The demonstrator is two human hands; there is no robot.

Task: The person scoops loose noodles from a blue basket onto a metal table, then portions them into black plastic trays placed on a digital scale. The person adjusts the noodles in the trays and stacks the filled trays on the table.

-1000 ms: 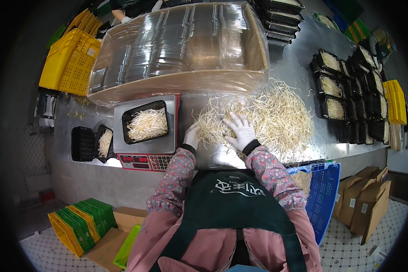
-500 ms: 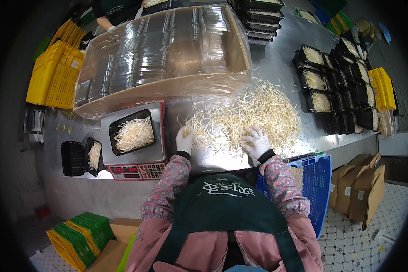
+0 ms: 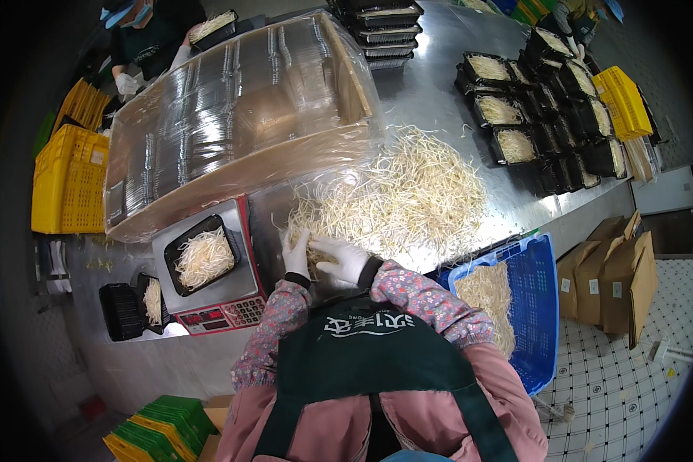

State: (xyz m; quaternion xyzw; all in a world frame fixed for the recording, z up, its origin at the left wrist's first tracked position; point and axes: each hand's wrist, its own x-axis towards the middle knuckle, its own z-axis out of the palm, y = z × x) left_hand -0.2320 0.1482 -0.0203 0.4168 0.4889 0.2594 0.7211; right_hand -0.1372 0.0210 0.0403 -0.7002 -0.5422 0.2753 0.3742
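Light, limp, brittle sprouts (image 3: 393,196) are gathered loosely at the heap's near edge by the cupped left hand (image 3: 295,256) and half-closed right hand (image 3: 340,262), best scooped from underneath.

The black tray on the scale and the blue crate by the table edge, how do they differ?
The black tray is small, shallow and solid-walled, sitting on the scale on the steel table; the blue crate is much bigger, with lattice walls, tilted below the table's edge. The tray sits left of the gloved hands, the crate right. Both hold pale bean sprouts.
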